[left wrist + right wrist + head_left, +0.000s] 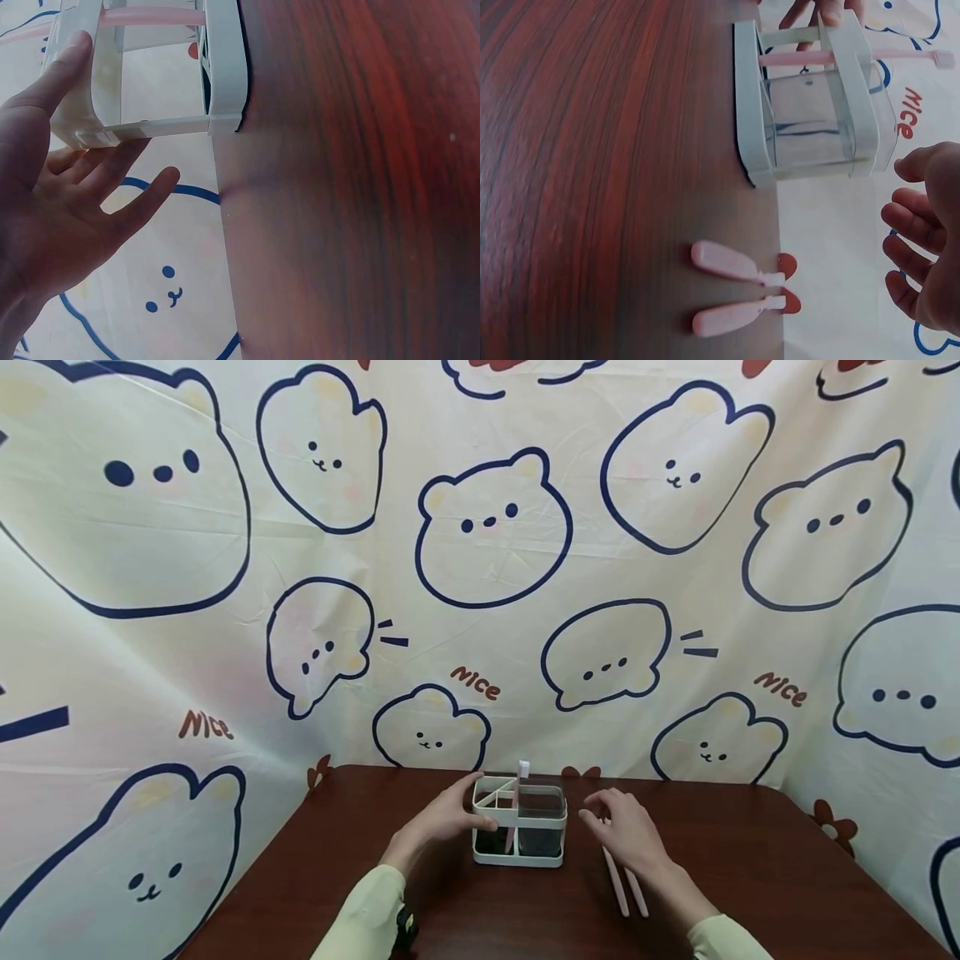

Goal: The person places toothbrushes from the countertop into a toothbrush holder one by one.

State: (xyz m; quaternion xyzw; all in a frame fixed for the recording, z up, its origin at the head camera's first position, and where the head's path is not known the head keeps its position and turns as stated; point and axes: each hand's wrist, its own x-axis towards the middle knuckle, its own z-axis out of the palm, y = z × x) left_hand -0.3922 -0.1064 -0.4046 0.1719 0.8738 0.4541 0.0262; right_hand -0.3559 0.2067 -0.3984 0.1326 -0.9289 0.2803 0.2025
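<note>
A white toothbrush holder (536,822) stands upright on the table, with a clear cup (542,802) in its right side. One pink toothbrush (799,58) stands in the holder, its white head above the upper frame. My left hand (446,814) grips the holder's left side, thumb (71,58) on the front of the upper frame and fingers behind. To the right of the holder, my right hand (630,831) hovers with loosely bent fingers and holds nothing. Two more pink toothbrushes (724,260) lie side by side on the table below it, partly hidden by it in the head view.
The dark reddish-brown wooden table (712,852) reaches back to a pale cloth (495,635) printed with cartoon animal outlines, which hangs behind and along both sides. A dark object (405,931) sits at my left wrist.
</note>
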